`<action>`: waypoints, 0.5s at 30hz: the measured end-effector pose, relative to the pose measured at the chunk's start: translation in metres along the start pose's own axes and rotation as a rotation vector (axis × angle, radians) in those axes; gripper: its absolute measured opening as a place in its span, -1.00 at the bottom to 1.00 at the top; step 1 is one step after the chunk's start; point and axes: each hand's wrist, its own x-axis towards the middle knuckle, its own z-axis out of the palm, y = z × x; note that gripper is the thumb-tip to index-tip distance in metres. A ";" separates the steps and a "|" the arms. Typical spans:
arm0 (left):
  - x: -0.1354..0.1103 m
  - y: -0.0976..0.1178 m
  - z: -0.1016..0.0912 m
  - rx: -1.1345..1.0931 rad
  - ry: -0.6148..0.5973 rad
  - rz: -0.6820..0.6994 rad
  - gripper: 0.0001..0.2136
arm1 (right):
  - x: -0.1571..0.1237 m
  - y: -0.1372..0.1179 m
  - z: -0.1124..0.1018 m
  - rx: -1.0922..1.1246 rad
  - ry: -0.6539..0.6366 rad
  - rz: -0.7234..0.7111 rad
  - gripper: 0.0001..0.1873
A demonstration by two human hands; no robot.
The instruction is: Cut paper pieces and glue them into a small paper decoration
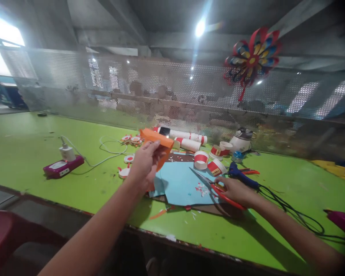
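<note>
My left hand (145, 163) is raised above the green table (31, 153), its fingers closed on a folded sheet of orange paper (158, 143). My right hand (235, 190) rests low on the table, closed round the red handles of a pair of scissors (215, 186). The scissor blades point left over a light blue paper sheet (179, 184) that lies on brown card. Small red and white scraps lie on the blue sheet near the blades.
Red-and-white paper rings (201, 160) and rolled tubes (186, 136) stand behind the sheets. A blue glue gun (243, 174) with a black cable lies to the right. A purple power strip (63, 166) with a white charger sits left. A perforated screen with a paper pinwheel (253, 57) backs the table.
</note>
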 end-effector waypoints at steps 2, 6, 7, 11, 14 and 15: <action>0.008 -0.015 -0.002 -0.002 0.034 -0.121 -0.92 | -0.007 -0.001 -0.008 0.018 0.016 -0.002 -0.60; 0.023 -0.026 -0.001 -0.007 0.072 -0.166 -0.91 | -0.031 -0.004 -0.016 0.462 0.048 -0.108 -0.52; 0.030 -0.024 0.002 -0.018 0.063 -0.144 -0.91 | -0.037 -0.007 -0.015 0.676 0.046 -0.146 -0.48; 0.055 -0.013 0.015 -0.076 -0.003 -0.024 -0.93 | -0.041 -0.032 -0.006 1.170 -0.080 -0.248 -0.40; 0.060 -0.015 0.016 -0.077 0.045 -0.051 -0.92 | -0.034 -0.054 0.005 1.198 -0.057 -0.129 -0.51; 0.059 -0.017 0.015 -0.063 0.079 -0.086 -0.91 | -0.033 -0.059 0.009 1.165 0.007 -0.092 -0.56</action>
